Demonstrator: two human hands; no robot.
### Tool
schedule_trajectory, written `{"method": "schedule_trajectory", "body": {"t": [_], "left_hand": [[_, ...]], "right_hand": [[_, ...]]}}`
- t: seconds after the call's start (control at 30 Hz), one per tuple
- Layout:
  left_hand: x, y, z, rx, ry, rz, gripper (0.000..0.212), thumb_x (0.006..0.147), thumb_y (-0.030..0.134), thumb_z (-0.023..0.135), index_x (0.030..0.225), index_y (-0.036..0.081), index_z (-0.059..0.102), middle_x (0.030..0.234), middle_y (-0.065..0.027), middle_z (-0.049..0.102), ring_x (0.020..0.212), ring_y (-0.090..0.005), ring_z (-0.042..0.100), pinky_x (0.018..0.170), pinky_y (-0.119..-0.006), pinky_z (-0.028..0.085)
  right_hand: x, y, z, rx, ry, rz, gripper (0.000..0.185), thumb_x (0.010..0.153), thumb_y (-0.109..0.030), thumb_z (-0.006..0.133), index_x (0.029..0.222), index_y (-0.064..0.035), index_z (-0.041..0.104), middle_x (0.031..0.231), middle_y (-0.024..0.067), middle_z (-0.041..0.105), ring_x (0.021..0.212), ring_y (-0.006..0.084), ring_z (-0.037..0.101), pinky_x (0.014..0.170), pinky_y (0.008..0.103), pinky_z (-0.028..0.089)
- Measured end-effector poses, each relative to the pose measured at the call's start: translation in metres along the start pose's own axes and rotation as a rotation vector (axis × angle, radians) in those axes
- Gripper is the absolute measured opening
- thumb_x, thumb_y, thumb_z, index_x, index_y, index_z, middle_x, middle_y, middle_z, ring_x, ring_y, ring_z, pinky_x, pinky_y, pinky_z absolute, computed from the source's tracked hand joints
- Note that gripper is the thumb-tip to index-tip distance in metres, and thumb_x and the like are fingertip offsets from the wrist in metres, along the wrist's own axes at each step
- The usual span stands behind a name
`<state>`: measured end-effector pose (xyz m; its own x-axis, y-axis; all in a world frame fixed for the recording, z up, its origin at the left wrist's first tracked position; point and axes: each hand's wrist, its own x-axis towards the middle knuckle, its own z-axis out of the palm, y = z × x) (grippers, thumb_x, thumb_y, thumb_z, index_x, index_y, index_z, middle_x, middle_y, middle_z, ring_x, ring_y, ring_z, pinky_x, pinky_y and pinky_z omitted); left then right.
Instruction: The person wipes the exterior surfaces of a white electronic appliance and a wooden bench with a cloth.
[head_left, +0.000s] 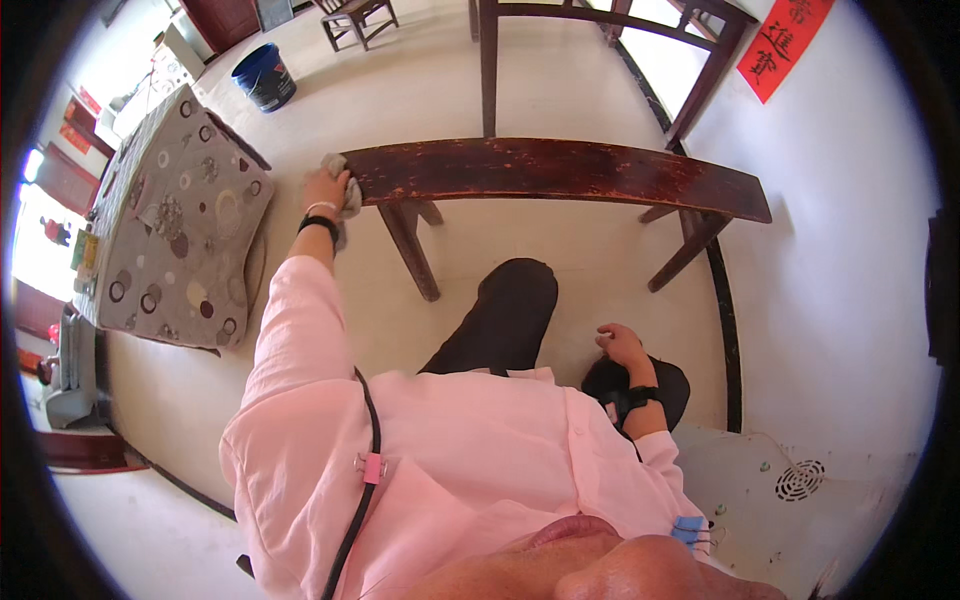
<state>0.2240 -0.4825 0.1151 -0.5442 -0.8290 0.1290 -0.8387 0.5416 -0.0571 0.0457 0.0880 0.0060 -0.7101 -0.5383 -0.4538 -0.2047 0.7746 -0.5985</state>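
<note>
My left hand (326, 189) grips a crumpled grey cloth (351, 196) at the left end of a long, narrow wooden bench (555, 171). The cloth wraps around that end of the seat and hangs a little below it. Dark red-brown paint covers the bench, with worn, scratched patches along the top. Its splayed wooden legs stand on the pale floor. My right hand (621, 343) is by my right knee, away from the bench. Its fingers are loosely bent and apart, with nothing seen in them. Each wrist wears a black band.
A dark wooden frame with legs (489, 75) stands just beyond the bench. To the left is a table draped with a patterned quilted cover (187, 225). Farther back are a blue bucket (264, 79) and a wooden chair (358, 19). A white wall (825, 262) rises at the right.
</note>
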Motion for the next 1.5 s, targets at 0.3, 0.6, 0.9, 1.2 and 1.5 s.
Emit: {"method": "schedule_trajectory", "body": {"t": [0.3, 0.6, 0.9, 1.2, 1.5], "left_hand": [[-0.091, -0.041, 0.038, -0.578, -0.325, -0.180, 0.060, 0.077, 0.046, 0.054, 0.106, -0.006, 0.052, 0.109, -0.0278, 0.052, 0.103, -0.0395, 0.048, 0.087, -0.040, 0.039], [-0.125, 0.078, -0.038, -0.796, -0.285, 0.602, 0.056, 0.076, 0.037, 0.062, 0.119, 0.004, 0.047, 0.117, -0.0166, 0.048, 0.110, -0.0281, 0.045, 0.093, -0.034, 0.035], [-0.189, 0.231, -0.174, -1.362, 0.080, 1.265, 0.047, 0.072, 0.017, 0.067, 0.115, 0.009, 0.050, 0.110, -0.0131, 0.048, 0.104, -0.0279, 0.046, 0.089, -0.035, 0.038], [-0.174, 0.247, -0.135, -1.641, -0.389, 1.069, 0.058, 0.072, 0.027, 0.070, 0.122, 0.010, 0.045, 0.116, -0.0068, 0.045, 0.111, -0.0183, 0.041, 0.094, -0.031, 0.033], [-0.160, 0.220, -0.099, -1.889, -0.845, 0.689, 0.045, 0.080, 0.026, 0.062, 0.118, 0.008, 0.047, 0.109, -0.0060, 0.052, 0.102, -0.0156, 0.049, 0.087, -0.031, 0.042]], "right_hand": [[0.002, -0.012, -0.003, 0.029, -0.017, -0.024, 0.033, 0.074, -0.018, 0.058, 0.103, -0.0032, 0.058, 0.079, 0.0123, 0.061, 0.063, 0.0183, 0.059, 0.059, 0.0310, 0.047], [-0.004, -0.035, -0.018, 0.668, 0.005, -0.003, 0.038, 0.080, -0.017, 0.056, 0.113, -0.0003, 0.050, 0.076, 0.0058, 0.057, 0.065, 0.0137, 0.056, 0.057, 0.0243, 0.045], [-0.011, -0.162, -0.063, 0.301, 0.311, -0.748, 0.064, 0.073, -0.019, 0.066, 0.128, -0.0079, 0.035, 0.125, 0.0152, 0.040, 0.114, 0.0223, 0.040, 0.087, 0.0328, 0.038], [-0.046, -0.191, -0.116, 0.276, 0.689, -0.508, 0.036, 0.070, -0.012, 0.064, 0.103, -0.0014, 0.054, 0.090, 0.0093, 0.062, 0.083, 0.0157, 0.057, 0.073, 0.0275, 0.042], [-0.067, -0.194, -0.162, 1.115, 0.782, -0.373, 0.027, 0.078, -0.002, 0.049, 0.105, 0.0014, 0.051, 0.097, 0.0083, 0.058, 0.083, 0.0154, 0.056, 0.074, 0.0277, 0.044]]}}
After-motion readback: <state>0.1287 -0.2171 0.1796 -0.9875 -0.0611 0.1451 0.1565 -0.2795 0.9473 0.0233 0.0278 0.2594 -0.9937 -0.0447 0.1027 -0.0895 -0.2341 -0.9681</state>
